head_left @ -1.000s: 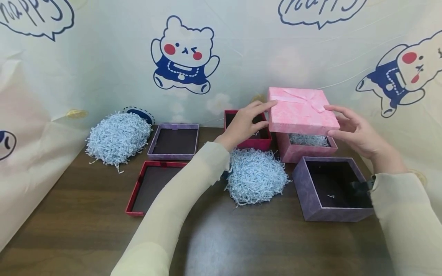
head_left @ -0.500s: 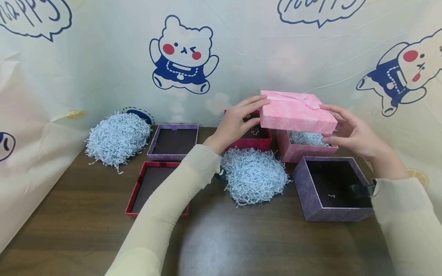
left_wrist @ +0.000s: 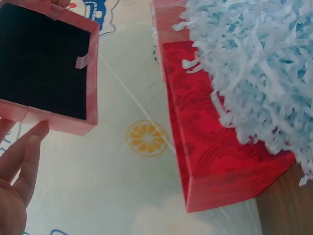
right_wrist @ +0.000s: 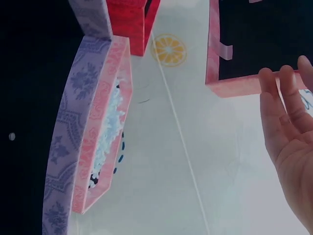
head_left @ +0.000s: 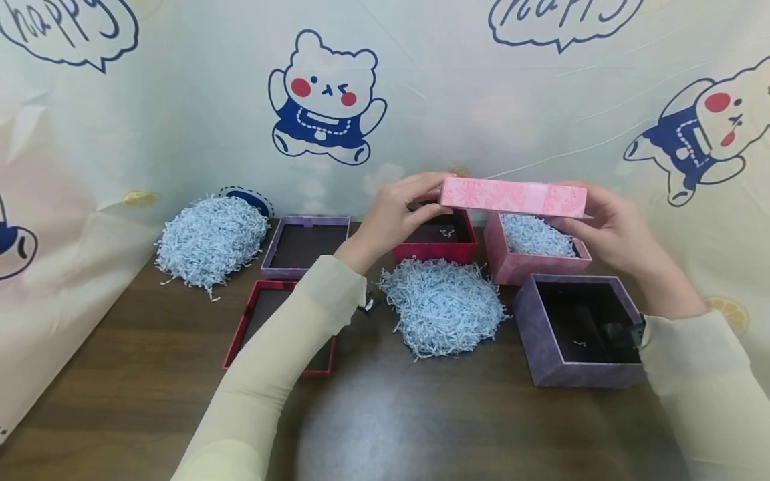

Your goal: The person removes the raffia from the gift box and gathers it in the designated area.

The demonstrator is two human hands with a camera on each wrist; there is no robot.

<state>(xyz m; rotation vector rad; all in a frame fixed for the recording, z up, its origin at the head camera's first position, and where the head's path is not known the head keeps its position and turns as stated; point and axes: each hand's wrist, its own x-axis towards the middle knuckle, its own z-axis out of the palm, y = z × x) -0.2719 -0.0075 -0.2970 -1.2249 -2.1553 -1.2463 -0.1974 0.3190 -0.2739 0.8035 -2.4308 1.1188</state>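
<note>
Between my two hands a pink box lid (head_left: 512,196) is held up, its side wall toward me in the head view. My left hand (head_left: 402,212) grips its left end and my right hand (head_left: 613,224) its right end. Both wrist views show the lid's black inside (left_wrist: 41,58), with small ribbon tabs along the pink rim. Just below and behind the lid stands the pink box (head_left: 538,263), holding light blue paper shreds (head_left: 532,235). A red box (head_left: 434,251) with a dark inside sits behind my left fingers.
A purple box (head_left: 544,341) stands front right, beside a pile of blue shreds (head_left: 445,307). A purple lid (head_left: 303,272) and a red lid (head_left: 327,361), partly behind my left arm, lie upturned farther left. Another shred pile (head_left: 210,240) rests at the far left.
The pink lid has moved left and slightly down and tipped: its bow-tied top showed earlier, now mainly its side wall. Both hands moved with it, and more of the pink box's shreds shows.
</note>
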